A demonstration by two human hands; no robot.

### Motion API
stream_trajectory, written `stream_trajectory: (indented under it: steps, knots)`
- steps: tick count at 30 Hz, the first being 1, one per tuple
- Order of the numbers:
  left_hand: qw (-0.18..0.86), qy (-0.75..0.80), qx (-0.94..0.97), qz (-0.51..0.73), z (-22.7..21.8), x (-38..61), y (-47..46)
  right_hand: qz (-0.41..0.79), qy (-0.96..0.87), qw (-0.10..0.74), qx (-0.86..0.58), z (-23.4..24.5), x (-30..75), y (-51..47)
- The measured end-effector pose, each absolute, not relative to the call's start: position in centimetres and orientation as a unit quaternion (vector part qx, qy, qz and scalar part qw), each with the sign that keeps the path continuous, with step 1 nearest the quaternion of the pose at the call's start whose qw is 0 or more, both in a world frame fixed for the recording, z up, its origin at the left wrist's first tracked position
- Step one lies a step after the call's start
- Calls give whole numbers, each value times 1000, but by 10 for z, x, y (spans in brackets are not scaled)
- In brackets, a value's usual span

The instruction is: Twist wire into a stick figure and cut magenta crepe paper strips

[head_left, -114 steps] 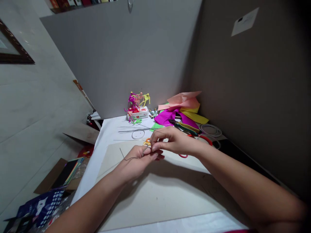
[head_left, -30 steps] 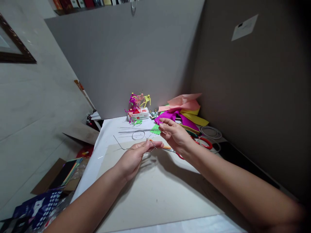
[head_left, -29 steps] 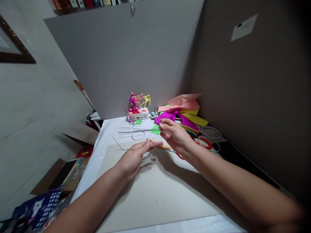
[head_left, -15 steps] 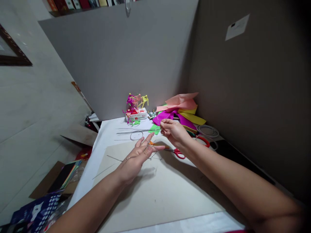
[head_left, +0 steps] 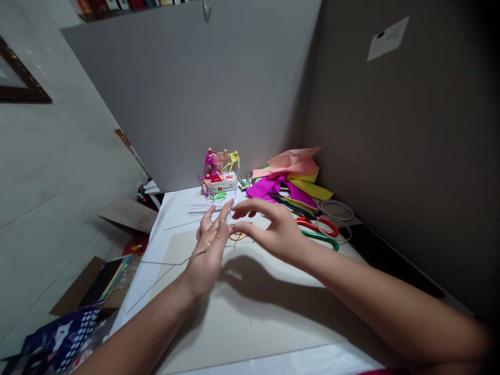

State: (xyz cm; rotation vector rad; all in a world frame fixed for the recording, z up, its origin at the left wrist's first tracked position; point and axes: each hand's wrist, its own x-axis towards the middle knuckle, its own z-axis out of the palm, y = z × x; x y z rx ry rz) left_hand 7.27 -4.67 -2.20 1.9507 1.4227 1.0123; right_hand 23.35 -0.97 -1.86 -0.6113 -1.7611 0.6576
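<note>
My left hand (head_left: 209, 247) is raised over a grey cardboard sheet (head_left: 253, 317), fingers stretched upward. A thin wire (head_left: 164, 263) runs along that hand and between its fingers, and its long end sticks out to the left, off the table. My right hand (head_left: 271, 229) hovers just right of it, fingers spread. Its thumb and forefinger are apart, close to my left fingertips and the wire's upper end. A small orange piece (head_left: 237, 236) lies on the sheet under the two hands.
Loose wires (head_left: 195, 211) lie behind the hands. At the back stand small paper figures (head_left: 221, 161) on a box, with coloured paper (head_left: 292, 169), red-handled scissors (head_left: 326, 225), a green-handled tool (head_left: 322, 238) and a white cord coil (head_left: 338, 209) to the right. Grey partitions close the back and right.
My right hand left the wire's far end and swung left to my left fingertips. My left hand turned its fingers upward, so the wire's long end now points left. The scissors show again.
</note>
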Motion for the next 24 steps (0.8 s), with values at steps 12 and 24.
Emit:
stream_trajectory:
  steps: [12, 24]
  knots:
    - [3, 585, 752, 305, -27, 74, -46, 94, -777, 555, -282, -38, 228, -11]
    - [-234, 539, 708, 392, -30, 80, -45, 295, -731, 512, -340, -46, 219, -7]
